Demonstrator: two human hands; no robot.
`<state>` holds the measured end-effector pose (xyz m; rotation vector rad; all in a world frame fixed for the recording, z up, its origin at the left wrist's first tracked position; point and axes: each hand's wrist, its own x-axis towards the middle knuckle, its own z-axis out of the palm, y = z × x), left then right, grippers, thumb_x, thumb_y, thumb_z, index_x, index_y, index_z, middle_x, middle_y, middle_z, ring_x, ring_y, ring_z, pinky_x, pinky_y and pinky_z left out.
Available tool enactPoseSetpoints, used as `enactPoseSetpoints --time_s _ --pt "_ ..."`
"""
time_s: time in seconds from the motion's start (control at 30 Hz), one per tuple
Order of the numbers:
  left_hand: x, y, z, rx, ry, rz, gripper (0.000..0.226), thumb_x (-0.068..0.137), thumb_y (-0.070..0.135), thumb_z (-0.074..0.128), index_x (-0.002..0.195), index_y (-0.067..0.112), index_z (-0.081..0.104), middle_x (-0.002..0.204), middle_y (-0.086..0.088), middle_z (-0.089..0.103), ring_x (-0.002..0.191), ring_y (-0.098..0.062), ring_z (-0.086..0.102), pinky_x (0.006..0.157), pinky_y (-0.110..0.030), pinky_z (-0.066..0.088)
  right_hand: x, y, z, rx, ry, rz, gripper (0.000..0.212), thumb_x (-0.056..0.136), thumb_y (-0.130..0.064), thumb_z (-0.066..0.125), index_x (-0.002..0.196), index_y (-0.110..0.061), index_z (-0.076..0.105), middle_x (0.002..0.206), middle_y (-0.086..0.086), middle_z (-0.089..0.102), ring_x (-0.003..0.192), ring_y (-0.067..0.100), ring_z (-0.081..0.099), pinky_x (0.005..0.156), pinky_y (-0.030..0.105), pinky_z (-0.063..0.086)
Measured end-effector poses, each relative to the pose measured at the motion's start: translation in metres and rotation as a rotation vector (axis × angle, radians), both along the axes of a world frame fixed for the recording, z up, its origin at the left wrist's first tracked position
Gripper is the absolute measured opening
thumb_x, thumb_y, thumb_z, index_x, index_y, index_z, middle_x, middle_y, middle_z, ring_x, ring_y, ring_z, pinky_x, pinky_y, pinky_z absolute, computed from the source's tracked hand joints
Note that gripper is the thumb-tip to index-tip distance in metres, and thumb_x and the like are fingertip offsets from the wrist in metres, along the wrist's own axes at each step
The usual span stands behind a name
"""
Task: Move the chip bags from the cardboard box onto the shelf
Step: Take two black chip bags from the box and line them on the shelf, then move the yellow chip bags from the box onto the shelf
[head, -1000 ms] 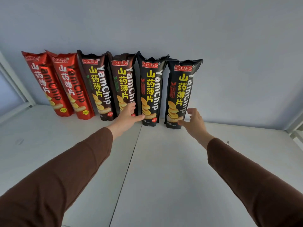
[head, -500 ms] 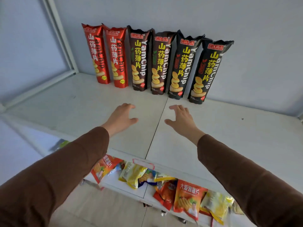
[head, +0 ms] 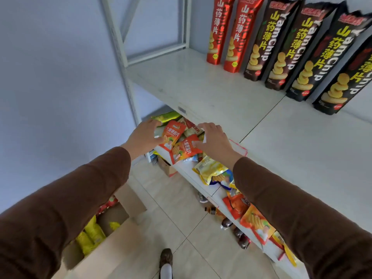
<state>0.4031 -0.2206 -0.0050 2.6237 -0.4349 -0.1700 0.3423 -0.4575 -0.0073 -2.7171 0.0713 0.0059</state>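
Observation:
Several tall yam chip bags stand upright along the back of the white shelf: two red bags at left, dark bags to their right. My left hand and my right hand hover empty, fingers spread, just off the shelf's front edge, above the lower shelf. The open cardboard box sits on the floor at lower left, partly hidden by my left sleeve, with yellow bags and a red bag inside.
A lower shelf holds several orange, yellow and green snack packets lying flat. Dark bottles stand on the floor beneath it. The white shelf post rises at left. My shoe is on the tiled floor.
Both hands let go of the standing bags and drew back from the shelf's rear to past its front edge. My view swung down and left, bringing the box and floor into sight.

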Motion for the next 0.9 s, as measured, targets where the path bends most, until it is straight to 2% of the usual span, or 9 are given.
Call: enactPoseSetpoints --time_s 0.1,0.3,0.53,0.6,0.7,0.8,0.83,0.9 --pt "-0.039 0.058 -0.017 0.04 0.044 0.083 0.06 0.091 0.034 0.069 0.145 0.018 0.048 0.145 -0.006 0.05 0.134 -0.027 0.045 0.107 -0.04 0.039 -0.017 0.051 -0.019 0.029 0.033 0.088 0.064 0.087 -0.036 0.069 0.143 -0.016 0.046 0.141 0.009 0.05 0.131 0.032 0.044 0.105 0.044 0.04" --pt "-0.094 0.169 -0.04 0.055 0.103 0.23 0.061 0.093 0.032 0.066 0.148 0.018 0.045 0.151 -0.003 0.045 0.14 -0.025 0.04 0.111 -0.037 0.034 -0.036 0.158 -0.046 0.006 0.081 0.259 0.062 0.088 -0.036 0.069 0.142 -0.015 0.049 0.14 0.011 0.052 0.13 0.033 0.047 0.105 0.041 0.036" --pt "-0.138 0.315 -0.076 0.05 0.167 0.348 0.055 0.094 0.032 0.066 0.143 0.017 0.048 0.139 -0.006 0.051 0.132 -0.028 0.046 0.105 -0.038 0.037 -0.045 0.302 -0.084 -0.015 0.169 0.369 0.066 0.09 -0.04 0.068 0.147 -0.017 0.044 0.146 0.009 0.049 0.136 0.031 0.044 0.111 0.044 0.038" --pt "-0.147 0.355 -0.088 0.061 0.194 0.382 0.059 0.094 0.035 0.066 0.146 0.018 0.046 0.143 -0.006 0.049 0.133 -0.027 0.045 0.108 -0.038 0.036 -0.049 0.341 -0.098 -0.026 0.191 0.382 0.065 0.091 -0.038 0.068 0.147 -0.015 0.044 0.147 0.01 0.048 0.137 0.031 0.042 0.111 0.042 0.036" --pt "-0.157 0.411 -0.113 0.058 0.254 0.433 0.065 0.091 0.043 0.067 0.148 0.02 0.046 0.152 -0.005 0.046 0.139 -0.025 0.042 0.116 -0.04 0.034 -0.051 0.392 -0.122 -0.017 0.256 0.399 0.062 0.092 -0.037 0.067 0.144 -0.011 0.045 0.141 0.013 0.049 0.133 0.035 0.043 0.108 0.047 0.041" --pt "-0.159 0.455 -0.148 0.07 0.303 0.507 0.075 0.076 0.066 0.055 0.141 0.029 0.05 0.144 0.001 0.052 0.131 -0.024 0.05 0.11 -0.047 0.042 -0.051 0.427 -0.157 0.002 0.351 0.42 0.065 0.091 -0.041 0.064 0.146 -0.013 0.042 0.14 0.01 0.049 0.131 0.034 0.044 0.104 0.041 0.041" --pt "-0.16 0.463 -0.158 0.059 0.324 0.524 0.072 0.078 0.064 0.058 0.139 0.027 0.052 0.141 -0.001 0.054 0.128 -0.026 0.052 0.108 -0.047 0.043 -0.051 0.436 -0.17 -0.003 0.381 0.43 0.065 0.091 -0.043 0.063 0.145 -0.015 0.041 0.139 0.008 0.05 0.131 0.033 0.045 0.1 0.038 0.039" --pt "-0.16 0.473 -0.177 0.02 0.385 0.553 0.061 0.087 0.042 0.069 0.141 0.018 0.052 0.141 -0.008 0.053 0.127 -0.029 0.052 0.109 -0.043 0.04 -0.049 0.45 -0.193 0.03 0.446 0.418 0.064 0.091 -0.041 0.064 0.146 -0.017 0.042 0.141 0.007 0.049 0.131 0.03 0.047 0.099 0.035 0.038"
